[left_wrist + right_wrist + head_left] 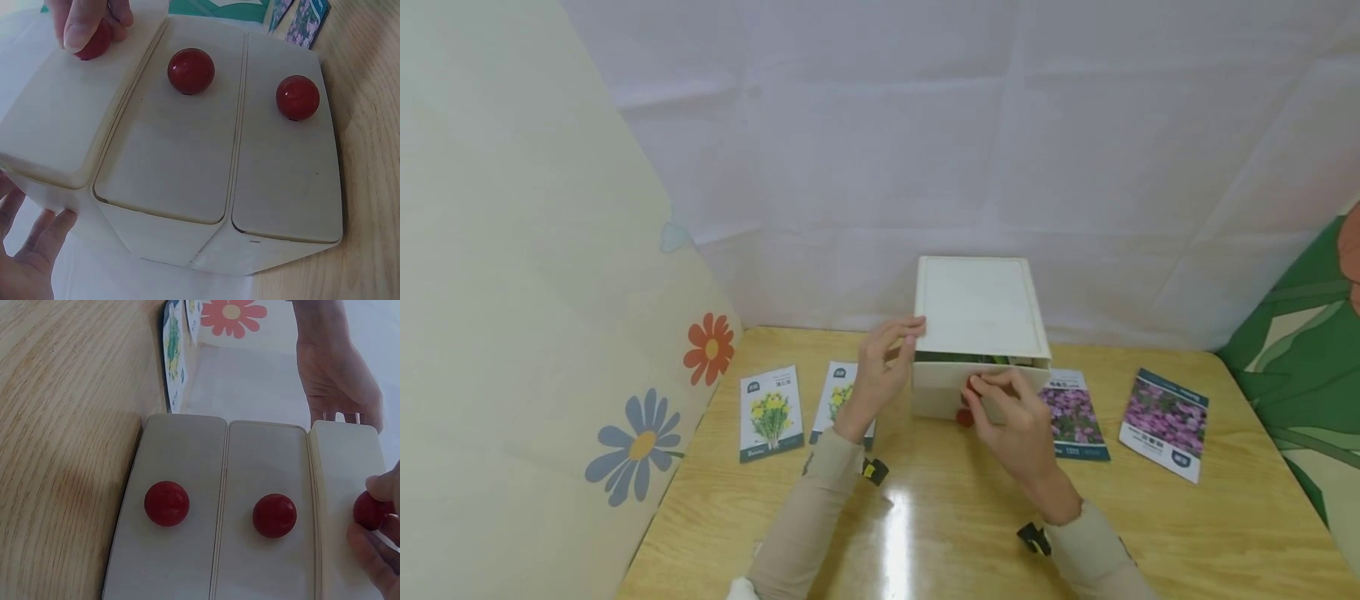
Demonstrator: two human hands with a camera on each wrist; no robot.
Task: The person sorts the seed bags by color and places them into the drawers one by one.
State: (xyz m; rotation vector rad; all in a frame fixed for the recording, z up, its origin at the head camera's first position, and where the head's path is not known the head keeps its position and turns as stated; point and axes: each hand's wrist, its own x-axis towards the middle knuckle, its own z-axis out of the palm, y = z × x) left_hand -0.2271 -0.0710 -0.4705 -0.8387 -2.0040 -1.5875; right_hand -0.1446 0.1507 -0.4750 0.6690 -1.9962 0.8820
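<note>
Right hand (1018,425): I see it pinching the top red knob (369,511).
Left hand (880,371): fingers loosely extended, touching the left side of the white cabinet (981,304).
Top drawer (937,392): slightly out past the cabinet's front edge.
Behind: cloth backdrop (850,167), near.
Sides: yellow-flower packets (771,414) left, purple-flower packets (1167,423) right.
Front: I have tabletop (955,533) running between the forearms (812,517).

Off-white for the drawer box (981,304), and there they are — knobs (191,70) in glossy red! Yellow blooms on white for the left-hand packets (772,414), purple blossom with dark bluish bands on the right-hand packets (1165,425), honey-coloured grain along the table (1225,533), beige sleeves (805,521), a cream panel (512,250) patterned with red and blue flowers (708,348) — orange-yellow centres.
</note>
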